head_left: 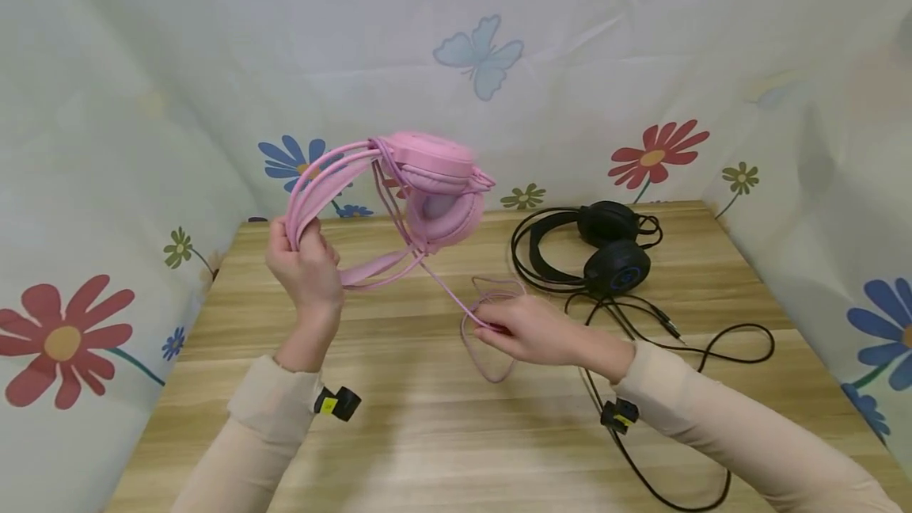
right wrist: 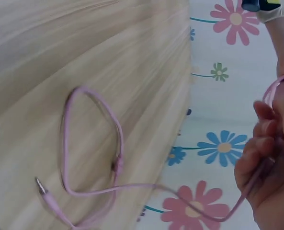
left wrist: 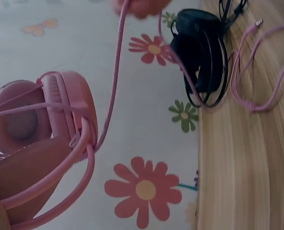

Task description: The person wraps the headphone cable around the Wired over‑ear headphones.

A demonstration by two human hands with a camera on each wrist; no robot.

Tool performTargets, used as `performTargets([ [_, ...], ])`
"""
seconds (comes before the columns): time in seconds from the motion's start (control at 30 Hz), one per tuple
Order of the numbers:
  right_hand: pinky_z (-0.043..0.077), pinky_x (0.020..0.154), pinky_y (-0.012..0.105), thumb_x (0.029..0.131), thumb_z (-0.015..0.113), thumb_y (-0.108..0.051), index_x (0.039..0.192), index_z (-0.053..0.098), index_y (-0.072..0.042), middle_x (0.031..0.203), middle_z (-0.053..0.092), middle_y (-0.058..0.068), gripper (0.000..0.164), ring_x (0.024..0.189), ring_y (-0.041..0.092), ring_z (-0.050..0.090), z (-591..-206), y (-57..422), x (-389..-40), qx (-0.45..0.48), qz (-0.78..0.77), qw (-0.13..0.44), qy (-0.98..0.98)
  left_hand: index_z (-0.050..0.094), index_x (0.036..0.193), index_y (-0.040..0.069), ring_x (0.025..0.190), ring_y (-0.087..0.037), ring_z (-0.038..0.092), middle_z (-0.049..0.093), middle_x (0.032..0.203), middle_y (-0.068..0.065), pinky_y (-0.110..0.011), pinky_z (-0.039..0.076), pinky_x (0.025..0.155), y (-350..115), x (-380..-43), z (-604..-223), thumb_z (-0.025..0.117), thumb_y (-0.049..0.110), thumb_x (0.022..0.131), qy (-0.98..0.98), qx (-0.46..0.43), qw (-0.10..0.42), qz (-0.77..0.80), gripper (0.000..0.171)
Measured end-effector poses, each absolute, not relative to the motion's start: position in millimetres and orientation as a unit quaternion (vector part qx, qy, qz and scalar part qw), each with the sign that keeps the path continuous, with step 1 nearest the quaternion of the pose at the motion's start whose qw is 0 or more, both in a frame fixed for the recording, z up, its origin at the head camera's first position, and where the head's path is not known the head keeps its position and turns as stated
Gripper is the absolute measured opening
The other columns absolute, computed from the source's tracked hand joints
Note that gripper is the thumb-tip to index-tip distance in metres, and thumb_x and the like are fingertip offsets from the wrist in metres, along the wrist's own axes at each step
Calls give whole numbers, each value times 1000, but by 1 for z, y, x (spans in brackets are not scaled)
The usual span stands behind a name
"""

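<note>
Pink headphones (head_left: 435, 153) are held up above the table by my left hand (head_left: 306, 264), which grips them by the headband (head_left: 321, 180). A turn of pink cable (head_left: 445, 289) wraps round the headband beside one ear cup and runs down to my right hand (head_left: 530, 328). The curled fingers of that hand hold the cable, as the right wrist view shows too. Its loose end lies looped on the wood, with a metal plug (right wrist: 40, 186) at the tip and a small slider-like piece (right wrist: 118, 165) along it.
Black headphones (head_left: 616, 267) lie on the wooden table (head_left: 427, 434) at the right. Their black cable (head_left: 741, 359) spreads over the right side and passes under my right forearm. A flowered cloth (head_left: 570, 62) encloses the table at the back and sides.
</note>
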State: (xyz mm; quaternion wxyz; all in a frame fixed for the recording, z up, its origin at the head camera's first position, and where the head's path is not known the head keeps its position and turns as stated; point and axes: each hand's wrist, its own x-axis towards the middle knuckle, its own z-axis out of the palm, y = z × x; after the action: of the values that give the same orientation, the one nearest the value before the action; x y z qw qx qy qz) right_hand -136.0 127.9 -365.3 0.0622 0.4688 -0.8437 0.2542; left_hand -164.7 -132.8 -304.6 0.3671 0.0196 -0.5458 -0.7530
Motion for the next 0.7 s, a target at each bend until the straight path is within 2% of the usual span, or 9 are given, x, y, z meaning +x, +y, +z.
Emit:
performTargets([
  [0.17,23,46,10,88,60,-20,80,52,-20,59,37,-15,11,51,-5,31,-355,138,-128,516,217,93,-824,51,73,17,36,-5,34,38,48,5,-18,29,35,-143,-169,-310,50,3,87,-586,62,410,-696,20],
  [0.27,19,46,10,87,60,-20,80,52,-22,59,36,-15,12,51,-6,29,-346,145,-124,542,201,117,-807,47,69,19,44,-5,36,39,54,6,-17,29,44,-149,-173,-314,52,3,85,-617,82,434,-651,24],
  [0.37,21,46,9,87,61,-18,83,55,-23,62,43,-15,8,52,-5,32,-337,153,-123,563,192,135,-793,43,65,20,49,-5,35,38,58,6,-18,26,47,-155,-178,-319,54,3,85,-634,108,443,-624,28],
  [0.47,27,45,9,87,62,-17,90,59,-22,69,54,-15,7,52,-5,36,-328,160,-126,567,185,148,-789,41,63,19,45,-4,35,37,56,6,-18,27,44,-159,-180,-322,54,4,86,-626,131,425,-640,30],
  [0.6,28,43,9,85,63,-12,106,62,-20,87,66,-11,22,50,-3,36,-318,167,-131,562,186,138,-794,42,63,19,46,-4,35,37,57,5,-18,27,45,-162,-182,-326,55,3,85,-626,137,418,-644,30],
  [0.7,26,43,9,84,62,-8,110,61,-19,92,66,-10,28,49,-3,34,-312,169,-133,558,181,126,-800,43,64,21,51,-5,34,37,59,5,-19,27,49,-163,-184,-328,56,3,83,-639,130,430,-624,30],
])
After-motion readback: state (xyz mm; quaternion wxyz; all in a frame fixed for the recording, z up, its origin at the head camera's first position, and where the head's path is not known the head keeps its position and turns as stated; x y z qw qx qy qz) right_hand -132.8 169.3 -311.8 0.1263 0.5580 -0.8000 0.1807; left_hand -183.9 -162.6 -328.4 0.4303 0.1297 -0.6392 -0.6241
